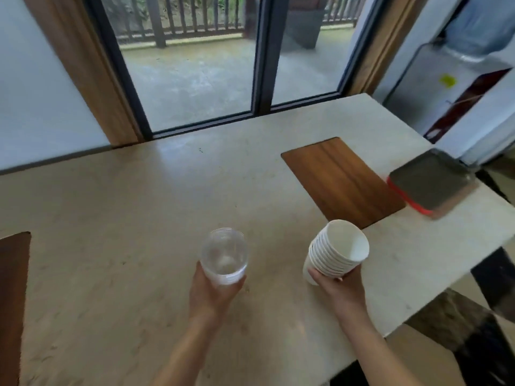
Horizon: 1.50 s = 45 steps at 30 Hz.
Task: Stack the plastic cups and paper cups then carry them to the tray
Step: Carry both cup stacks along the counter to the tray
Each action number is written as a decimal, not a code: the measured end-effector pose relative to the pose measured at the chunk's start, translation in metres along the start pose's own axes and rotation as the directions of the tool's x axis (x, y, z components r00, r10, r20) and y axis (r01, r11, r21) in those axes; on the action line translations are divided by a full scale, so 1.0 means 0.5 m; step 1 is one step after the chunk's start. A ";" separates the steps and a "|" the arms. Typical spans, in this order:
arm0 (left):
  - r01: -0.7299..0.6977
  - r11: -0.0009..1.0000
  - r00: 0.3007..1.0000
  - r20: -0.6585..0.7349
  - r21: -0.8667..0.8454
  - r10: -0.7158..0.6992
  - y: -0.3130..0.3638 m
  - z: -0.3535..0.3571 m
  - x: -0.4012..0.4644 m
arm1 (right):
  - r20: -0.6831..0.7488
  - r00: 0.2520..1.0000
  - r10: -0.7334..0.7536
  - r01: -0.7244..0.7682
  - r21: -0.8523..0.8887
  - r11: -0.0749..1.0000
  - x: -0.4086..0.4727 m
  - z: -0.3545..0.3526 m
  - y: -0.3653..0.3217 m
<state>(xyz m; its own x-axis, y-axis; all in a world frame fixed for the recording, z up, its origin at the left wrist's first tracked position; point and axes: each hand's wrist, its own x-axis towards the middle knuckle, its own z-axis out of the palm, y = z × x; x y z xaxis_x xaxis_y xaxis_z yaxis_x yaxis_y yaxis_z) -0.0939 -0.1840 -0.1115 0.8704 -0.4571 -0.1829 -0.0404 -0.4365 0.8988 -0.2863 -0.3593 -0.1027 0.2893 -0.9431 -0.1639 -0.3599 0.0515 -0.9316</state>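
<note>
Left hand [214, 288] cradles plastic cups [224, 254]; right hand [341, 288] underneath paper cups [338, 250].

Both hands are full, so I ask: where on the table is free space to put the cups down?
The widest bare patch of the table lies left of the wooden board, toward the window. A smaller patch lies between that board and the tray. The right edge is crowded.

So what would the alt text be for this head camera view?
Seen from above, a person's left hand holds a stack of clear plastic cups and the right hand a stack of white paper cups, both above a pale table. A dark tray with a red edge sits at the table's far right.
</note>
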 end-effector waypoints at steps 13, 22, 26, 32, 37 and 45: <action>-0.227 0.972 0.883 0.408 -0.061 0.231 0.169 0.417 -0.130 | -0.274 0.961 0.040 -0.012 0.104 0.995 0.067 -0.425 0.108; -0.217 0.976 0.849 0.490 -0.020 0.199 0.280 0.723 -0.237 | -0.438 0.894 0.095 -0.063 0.087 0.994 0.148 -0.727 0.183; -0.243 0.970 0.810 0.547 -0.016 0.212 0.321 0.835 -0.249 | -0.457 0.880 0.132 -0.082 0.127 0.989 0.183 -0.826 0.205; -0.276 0.960 0.762 0.599 -0.042 0.245 0.376 0.992 -0.233 | -0.487 0.860 0.150 -0.103 0.121 0.987 0.270 -0.926 0.230; -0.271 0.956 0.762 0.581 -0.113 0.284 0.425 1.127 -0.198 | -0.463 0.874 0.149 -0.127 0.078 0.989 0.412 -0.996 0.241; -0.199 0.959 0.839 0.470 -0.204 0.274 0.509 1.260 -0.098 | -0.314 0.947 0.065 -0.066 0.006 0.998 0.689 -1.038 0.176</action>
<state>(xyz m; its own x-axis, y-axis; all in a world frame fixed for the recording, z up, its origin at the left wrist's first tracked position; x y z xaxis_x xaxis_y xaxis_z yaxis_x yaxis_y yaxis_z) -0.4562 -0.7608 -0.1249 0.4889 -0.8672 -0.0945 -0.1113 -0.1695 0.9792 -0.6787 -0.8500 -0.0728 -0.0283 -0.9931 -0.1135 -0.3735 0.1158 -0.9204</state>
